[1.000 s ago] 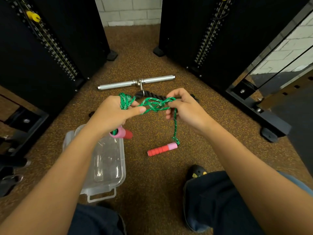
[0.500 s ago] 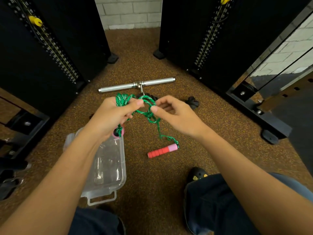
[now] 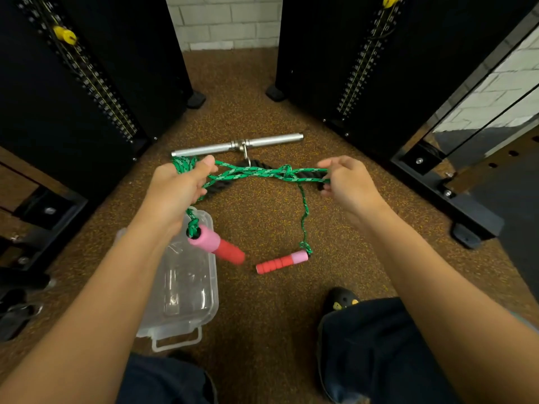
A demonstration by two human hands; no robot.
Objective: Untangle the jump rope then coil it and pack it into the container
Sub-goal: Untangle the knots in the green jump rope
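Head view, steeply down, close above floor (image 3: 262,287)

braided green jump rope (image 3: 256,172), matt foam handles (image 3: 281,262) – clear glossy plastic container (image 3: 186,290), shiny metal bar (image 3: 236,145), rough speckled floor (image 3: 262,217)

Green braided jump rope (image 3: 256,170), knotted mid-span, stretched horizontally; one red-and-pink foam handle (image 3: 215,243) dangles above a clear plastic container (image 3: 180,325), the other (image 3: 281,262) lies on the floor (image 3: 262,316).
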